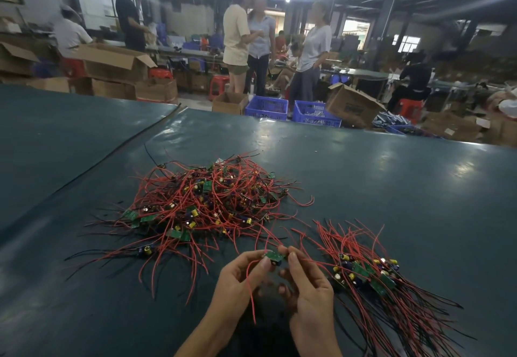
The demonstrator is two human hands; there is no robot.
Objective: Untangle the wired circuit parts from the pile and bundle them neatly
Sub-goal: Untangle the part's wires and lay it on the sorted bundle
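Left hand (241, 281): you pinch the small green red-wired circuit board (273, 256).
Right hand (307, 286): you pinch its other end.
Board: between tangled pile (201, 202) and laid-out bundle (369, 274), over dark-green tabletop (363, 174).

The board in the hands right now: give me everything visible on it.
The board is small and green, with a dark part on its underside. It is held tilted, the left hand pinching its left end, the right hand its right end. Thin red wires trail from it, one hanging down by the left hand. It is left of the bundle, nearer than the pile.
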